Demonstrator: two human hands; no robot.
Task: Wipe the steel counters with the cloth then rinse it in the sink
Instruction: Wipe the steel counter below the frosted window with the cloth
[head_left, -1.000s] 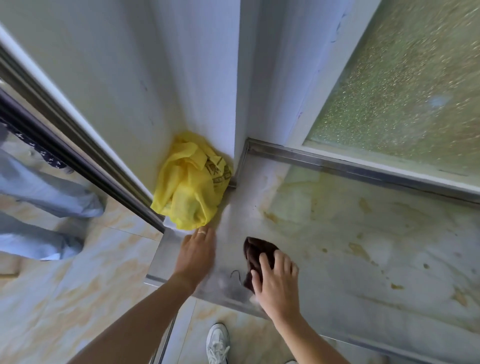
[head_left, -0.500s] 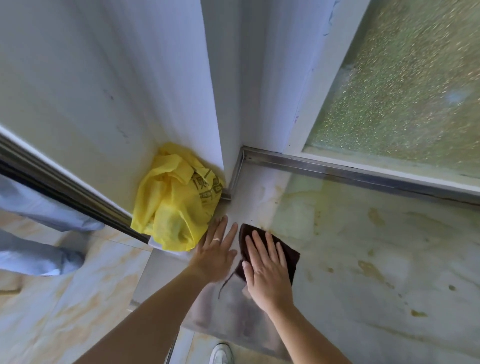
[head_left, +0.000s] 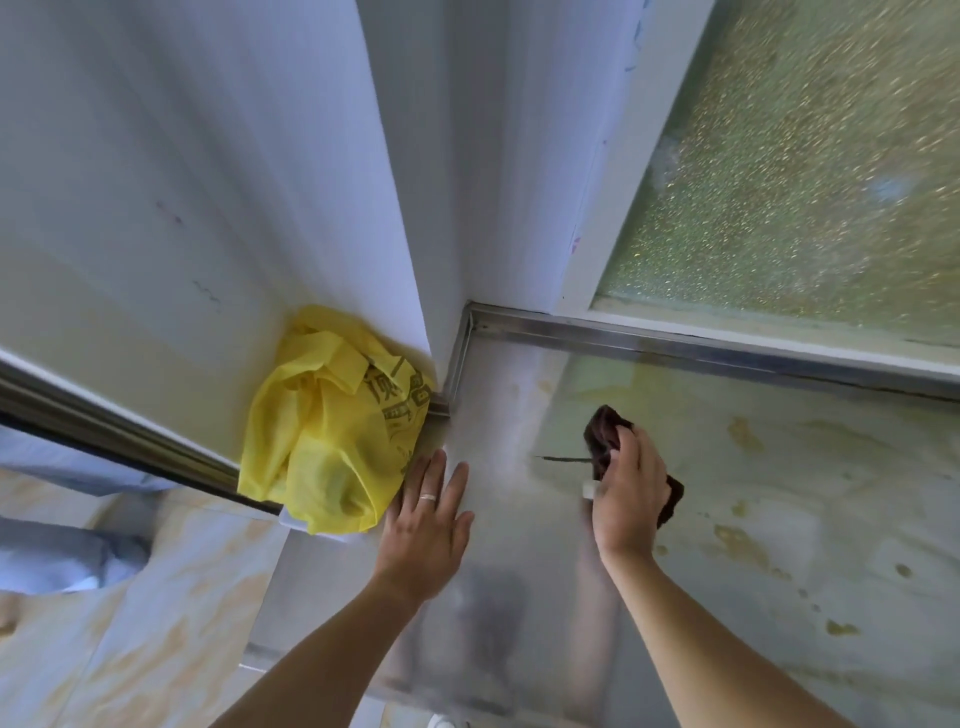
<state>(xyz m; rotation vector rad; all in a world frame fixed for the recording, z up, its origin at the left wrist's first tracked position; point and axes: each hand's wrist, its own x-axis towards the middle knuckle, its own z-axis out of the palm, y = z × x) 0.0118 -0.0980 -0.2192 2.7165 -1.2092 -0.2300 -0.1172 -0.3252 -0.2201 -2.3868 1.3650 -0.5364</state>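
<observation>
The right hand (head_left: 628, 499) has its grip clenched round the dark brown cloth (head_left: 605, 434), fingers curled over it; the cloth is bunched up, one end poking out above the knuckles, another corner showing past the far side of the hand; it sits on the steel counter (head_left: 779, 613), out from the corner where the raised metal rim meets the white wall. The left hand (head_left: 426, 525) lies flat on the counter, grip released, fingers straight and spread, a ring on one finger; its fingertips are touching or just beside the crumpled yellow plastic bag (head_left: 327, 431), I cannot tell which; the bag is tucked against the wall at the counter's left end. Yellowish stains (head_left: 737, 540) dot the counter to the right of the cloth; frosted glass (head_left: 810, 171) stands behind the rim.
</observation>
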